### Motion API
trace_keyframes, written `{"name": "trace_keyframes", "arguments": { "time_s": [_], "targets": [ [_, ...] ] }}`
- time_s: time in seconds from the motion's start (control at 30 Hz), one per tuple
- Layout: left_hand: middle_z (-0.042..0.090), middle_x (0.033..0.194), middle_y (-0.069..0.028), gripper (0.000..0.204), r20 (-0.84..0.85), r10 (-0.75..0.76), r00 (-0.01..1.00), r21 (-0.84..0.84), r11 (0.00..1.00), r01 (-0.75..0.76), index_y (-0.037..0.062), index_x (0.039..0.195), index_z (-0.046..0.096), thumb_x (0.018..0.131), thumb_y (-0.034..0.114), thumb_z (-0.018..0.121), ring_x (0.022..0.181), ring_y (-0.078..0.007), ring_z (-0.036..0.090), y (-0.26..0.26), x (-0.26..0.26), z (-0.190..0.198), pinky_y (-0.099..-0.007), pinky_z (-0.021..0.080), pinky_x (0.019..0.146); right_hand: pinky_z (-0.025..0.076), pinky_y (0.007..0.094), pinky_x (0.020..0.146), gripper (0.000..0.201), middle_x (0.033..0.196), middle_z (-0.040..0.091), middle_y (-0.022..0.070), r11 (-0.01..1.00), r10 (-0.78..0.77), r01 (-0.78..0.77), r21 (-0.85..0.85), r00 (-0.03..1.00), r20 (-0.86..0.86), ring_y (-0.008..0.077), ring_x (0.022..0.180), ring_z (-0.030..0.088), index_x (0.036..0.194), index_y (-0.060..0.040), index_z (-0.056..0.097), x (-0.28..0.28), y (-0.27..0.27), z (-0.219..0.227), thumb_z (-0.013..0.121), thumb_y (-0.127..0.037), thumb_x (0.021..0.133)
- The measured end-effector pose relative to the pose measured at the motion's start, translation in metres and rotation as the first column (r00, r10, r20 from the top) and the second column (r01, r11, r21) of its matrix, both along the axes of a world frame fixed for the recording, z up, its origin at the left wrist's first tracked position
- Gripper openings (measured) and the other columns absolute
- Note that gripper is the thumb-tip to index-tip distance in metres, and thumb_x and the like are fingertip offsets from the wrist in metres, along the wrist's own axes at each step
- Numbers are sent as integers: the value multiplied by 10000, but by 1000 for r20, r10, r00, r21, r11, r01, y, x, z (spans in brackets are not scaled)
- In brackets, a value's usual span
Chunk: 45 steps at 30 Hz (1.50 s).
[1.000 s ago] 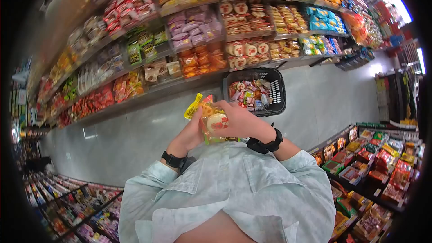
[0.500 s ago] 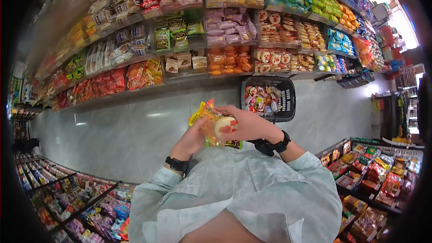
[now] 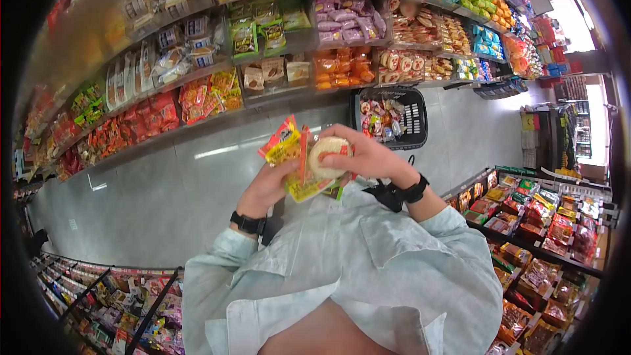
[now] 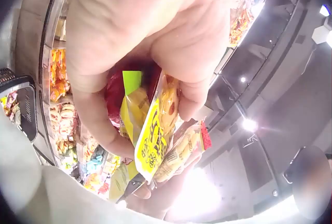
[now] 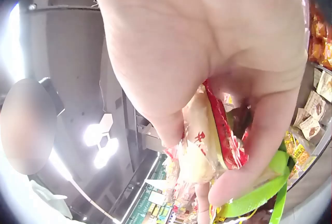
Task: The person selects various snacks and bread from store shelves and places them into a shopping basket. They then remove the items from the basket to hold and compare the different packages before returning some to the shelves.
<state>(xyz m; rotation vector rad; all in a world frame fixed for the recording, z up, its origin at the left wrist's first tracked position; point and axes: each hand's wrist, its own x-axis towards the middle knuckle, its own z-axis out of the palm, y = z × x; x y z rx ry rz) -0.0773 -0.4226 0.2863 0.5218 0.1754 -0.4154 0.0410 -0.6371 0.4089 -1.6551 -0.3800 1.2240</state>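
Snack shelves [image 3: 279, 96] curve across the far side of a grey tiled floor [image 3: 171, 190]. Left hand [image 3: 261, 187] is curled round a crinkly yellow-and-red plastic packet [image 3: 282, 148], and the right hand [image 3: 365, 151] grips a round pale cake in clear wrap [image 3: 325, 146], thumb pressed on its face. Looks like the middle of gathering or sorting packets to me; whatever the next move is, it calls for a snug grip, since slick wrappers could slide apart. Black plastic basket [image 3: 413, 115] sits far right of the packets, close against the shelf front, its rim the edge to clear. Open floor left of it gives decent elbow room.
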Motion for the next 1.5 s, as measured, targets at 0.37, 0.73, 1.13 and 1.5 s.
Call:
{"name": "trace_keyframes", "arguments": {
  "time_s": [0.37, 0.73, 1.13, 1.5],
  "targets": [
    [562, 1488, -126, 693, -28, -30, 999, -109, 994, 26, 24, 1529, 423, 943, 223, 734, 1358, -264, 572, 2, 35, -12, -445, 469, 1150, 567, 231, 580, 333, 1017, 698, 14, 996, 33, -32, 88, 999, -9, 82, 801, 698, 1263, -75, 583, 54, -23, -2, 675, -290, 1026],
    [608, 1429, -129, 714, -66, -49, 997, 43, 998, 52, 14, 1507, 448, 886, 190, 753, 1304, -280, 610, -27, 143, -37, -437, 489, 1119, 603, 315, 718, 311, 1183, 668, 77, 933, -223, 262, 246, 959, -176, 183, 1012, 722, 1281, -62, 566, 216, -120, -39, 623, -227, 1024],
    [648, 1345, -189, 848, -147, -30, 989, 221, 973, 62, 29, 1492, 443, 804, 323, 845, 1238, -315, 656, -114, 265, 5, -463, 527, 1080, 479, 262, 779, 317, 1083, 714, -11, 547, -837, 834, 74, 544, 61, 70, 927, 625, 1247, -62, 668, 449, -279, -179, 739, -144, 948],
    [649, 1359, -151, 827, -259, -57, 964, 284, 950, 133, 27, 1486, 458, 799, 281, 845, 1242, -284, 653, -131, 300, 7, -445, 523, 1084, 519, 236, 786, 236, 983, 726, 1, 506, -856, 854, 116, 482, 185, 87, 901, 656, 1195, -45, 691, 486, -310, -217, 733, -115, 973]
  ]
}}
